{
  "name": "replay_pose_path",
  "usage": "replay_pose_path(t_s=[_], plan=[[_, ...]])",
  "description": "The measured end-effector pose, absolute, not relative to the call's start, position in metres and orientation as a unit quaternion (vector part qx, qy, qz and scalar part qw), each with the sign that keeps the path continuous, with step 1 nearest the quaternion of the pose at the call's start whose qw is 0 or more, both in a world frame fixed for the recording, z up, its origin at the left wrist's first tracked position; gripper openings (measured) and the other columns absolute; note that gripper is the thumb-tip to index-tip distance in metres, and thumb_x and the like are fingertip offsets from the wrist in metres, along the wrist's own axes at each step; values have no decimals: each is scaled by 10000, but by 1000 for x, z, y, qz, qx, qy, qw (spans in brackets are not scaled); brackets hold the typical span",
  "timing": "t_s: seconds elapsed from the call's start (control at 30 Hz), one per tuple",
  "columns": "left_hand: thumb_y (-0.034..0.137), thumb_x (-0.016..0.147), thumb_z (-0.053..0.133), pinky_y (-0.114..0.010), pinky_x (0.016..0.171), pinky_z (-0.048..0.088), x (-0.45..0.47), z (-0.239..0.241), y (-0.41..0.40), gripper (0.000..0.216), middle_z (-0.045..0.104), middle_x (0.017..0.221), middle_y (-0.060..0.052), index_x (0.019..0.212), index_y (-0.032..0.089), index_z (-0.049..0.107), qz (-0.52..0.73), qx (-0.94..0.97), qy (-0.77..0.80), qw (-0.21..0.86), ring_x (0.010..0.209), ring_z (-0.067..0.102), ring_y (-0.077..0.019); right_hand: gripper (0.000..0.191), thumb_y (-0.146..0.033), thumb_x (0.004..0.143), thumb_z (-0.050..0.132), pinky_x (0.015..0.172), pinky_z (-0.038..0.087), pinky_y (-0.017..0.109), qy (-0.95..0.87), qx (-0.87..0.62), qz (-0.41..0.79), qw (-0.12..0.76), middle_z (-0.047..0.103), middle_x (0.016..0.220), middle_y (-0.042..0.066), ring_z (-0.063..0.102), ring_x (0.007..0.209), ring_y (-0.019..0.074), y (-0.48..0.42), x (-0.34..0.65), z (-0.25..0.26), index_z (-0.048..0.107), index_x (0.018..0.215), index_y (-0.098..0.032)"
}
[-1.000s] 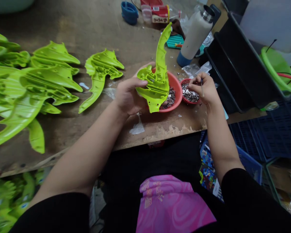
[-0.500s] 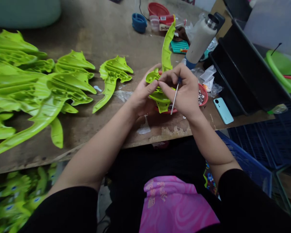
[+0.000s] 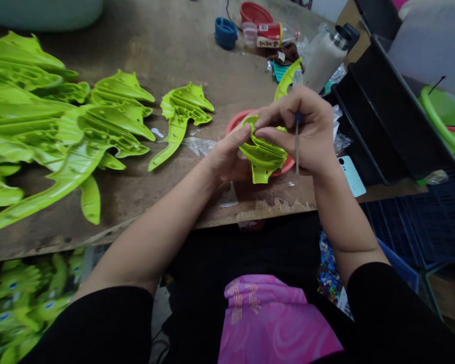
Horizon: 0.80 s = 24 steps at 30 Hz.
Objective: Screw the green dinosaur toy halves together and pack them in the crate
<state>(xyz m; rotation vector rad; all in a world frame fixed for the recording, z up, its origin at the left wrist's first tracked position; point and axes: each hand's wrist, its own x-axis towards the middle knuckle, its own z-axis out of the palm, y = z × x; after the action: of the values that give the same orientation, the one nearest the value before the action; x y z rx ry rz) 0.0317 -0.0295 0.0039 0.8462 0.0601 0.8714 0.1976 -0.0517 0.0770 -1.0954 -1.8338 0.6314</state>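
My left hand point(image 3: 227, 159) grips a lime-green plastic shell part point(image 3: 263, 156) from below, over a red bowl point(image 3: 235, 121) near the table's front edge. The part's long tail point(image 3: 286, 81) points away towards the bottle. My right hand point(image 3: 307, 131) rests on top of the part with thumb and forefinger pinched together. It also holds a thin metal tool point(image 3: 297, 146) with a blue handle that hangs down. What the fingertips pinch is too small to see.
Several matching green shells point(image 3: 79, 131) lie spread over the left of the wooden table point(image 3: 167, 50). A white bottle point(image 3: 322, 60), a blue item point(image 3: 225, 33) and a red dish point(image 3: 256, 12) stand at the back. A phone point(image 3: 352, 174) lies by a black crate point(image 3: 387, 116).
My right hand left the small bowl of screws and came onto the green part. The part tilted flatter, its tail lower than before.
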Motion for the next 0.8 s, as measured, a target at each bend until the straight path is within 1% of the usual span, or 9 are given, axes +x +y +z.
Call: replay_pose_path(t_s=[0.07, 0.13, 0.27, 0.37, 0.53, 0.63, 0.7, 0.73, 0.8], plan=[[594, 881, 837, -423, 771, 737, 30, 5, -29, 555, 826, 1182, -96, 1290, 228, 751, 371, 375, 31, 849, 1019, 827, -315, 557, -436, 942, 917, 892, 665, 407, -762, -385, 231, 467, 783, 905, 2, 782, 910, 218, -48, 203, 83, 399, 790, -300], [469, 820, 803, -430, 664, 722, 27, 6, -27, 509, 822, 1063, -97, 1260, 218, 751, 349, 370, 41, 860, 896, 819, -319, 528, -410, 972, 873, 845, 634, 406, -790, -353, 211, 455, 758, 846, -1, 773, 859, 216, -42, 210, 86, 396, 775, -299], [403, 744, 725, -456, 604, 710, 20, 7, -23, 486, 815, 1030, -105, 1196, 224, 734, 328, 375, 50, 866, 841, 820, -342, 541, -498, 955, 871, 964, 650, 498, -813, -404, 200, 369, 781, 927, 19, 755, 928, 253, -30, 221, 77, 401, 778, -296], [374, 741, 671, -503, 618, 710, 19, 3, -22, 469, 794, 1004, -107, 1177, 206, 724, 330, 384, 53, 861, 849, 836, -365, 517, -528, 972, 858, 1018, 660, 528, -812, -416, 195, 361, 782, 962, 26, 750, 979, 267, -26, 223, 68, 425, 797, -304], [440, 784, 675, -635, 778, 734, 21, -3, -22, 459, 781, 1014, -83, 1172, 200, 726, 322, 383, 61, 864, 1045, 852, -465, 488, -552, 1038, 740, 917, 677, 497, -838, -383, 166, 353, 772, 959, 32, 724, 890, 245, -28, 220, 63, 393, 802, -305], [387, 799, 632, -656, 772, 737, 22, -1, -24, 485, 804, 1075, -83, 1233, 189, 720, 337, 376, 61, 861, 1104, 839, -484, 472, -612, 1065, 676, 933, 661, 513, -854, -388, 135, 318, 767, 952, 45, 701, 891, 262, -31, 218, 68, 424, 805, -308], [357, 802, 617, -625, 762, 738, 22, 3, -26, 491, 814, 1089, -86, 1250, 182, 717, 353, 375, 66, 855, 1080, 844, -461, 426, -668, 1084, 633, 1065, 624, 525, -859, -393, 91, 316, 785, 1073, 68, 704, 1039, 283, -34, 219, 72, 543, 861, -316], [342, 788, 640, -603, 789, 740, 23, 5, -26, 500, 821, 1103, -88, 1255, 183, 716, 363, 373, 70, 851, 1081, 844, -443, 410, -698, 1100, 588, 1173, 573, 530, -855, -390, 64, 336, 779, 1221, 81, 691, 1207, 293, -35, 221, 75, 626, 932, -326], [296, 714, 735, -574, 909, 735, 25, 7, -25, 541, 831, 1139, -91, 1245, 196, 704, 394, 360, 84, 842, 1148, 828, -421, 478, -742, 1129, 486, 1350, 416, 526, -831, -393, 21, 392, 674, 1512, 77, 528, 1552, 297, -37, 226, 78, 741, 1074, -341]])
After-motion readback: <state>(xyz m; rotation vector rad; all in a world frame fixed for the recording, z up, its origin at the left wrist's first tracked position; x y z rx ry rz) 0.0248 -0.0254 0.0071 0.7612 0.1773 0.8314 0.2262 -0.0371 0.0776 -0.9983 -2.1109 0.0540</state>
